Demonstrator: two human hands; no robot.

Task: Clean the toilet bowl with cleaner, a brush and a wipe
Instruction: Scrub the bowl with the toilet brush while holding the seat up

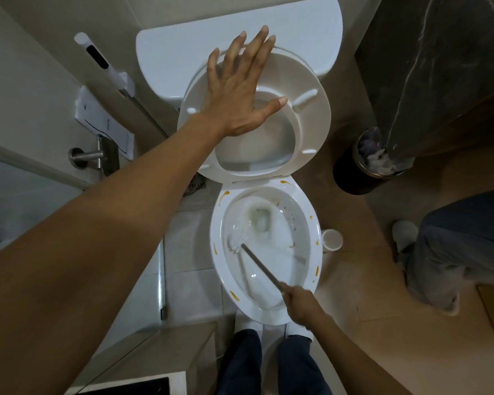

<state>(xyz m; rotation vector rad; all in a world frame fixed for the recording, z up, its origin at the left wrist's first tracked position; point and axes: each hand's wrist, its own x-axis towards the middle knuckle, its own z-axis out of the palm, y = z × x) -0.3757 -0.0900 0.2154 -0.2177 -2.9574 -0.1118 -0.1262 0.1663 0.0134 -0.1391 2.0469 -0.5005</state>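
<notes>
Right grip point(298, 299) wrapped tight around the near end of the brush handle point(261, 265), fingers curled shut on it. Left grip point(241, 94) spread flat, fingers splayed, pressing the raised seat point(311, 129) and lid back toward the tank point(183, 44). Holding nothing, just propping.

Brush head point(237, 242) down inside the toilet bowl point(264, 305), against the left inner wall, just left of the drain water. Yellow-orange dabs of something (cleaner or grime, can't tell which) dotted round the rim point(315, 270), left, far and right sides.

Handling-wise: looks like a thin stiff rod, light, bristles soft and springy, so probably flicks droplets if yanked out quick. Best held right at the near end like now, for reach and leverage, and to stay clear of the wet. Porcelain likely slick, so the head will probably skate unless pushed in firmly. Seat seems not to stay up by itself, hence the propping.

Small white holder cup point(332, 239) on the floor just right of the bowl. Bin point(351, 172) further off to the far right. No wipe or cleaner bottle in sight.
</notes>
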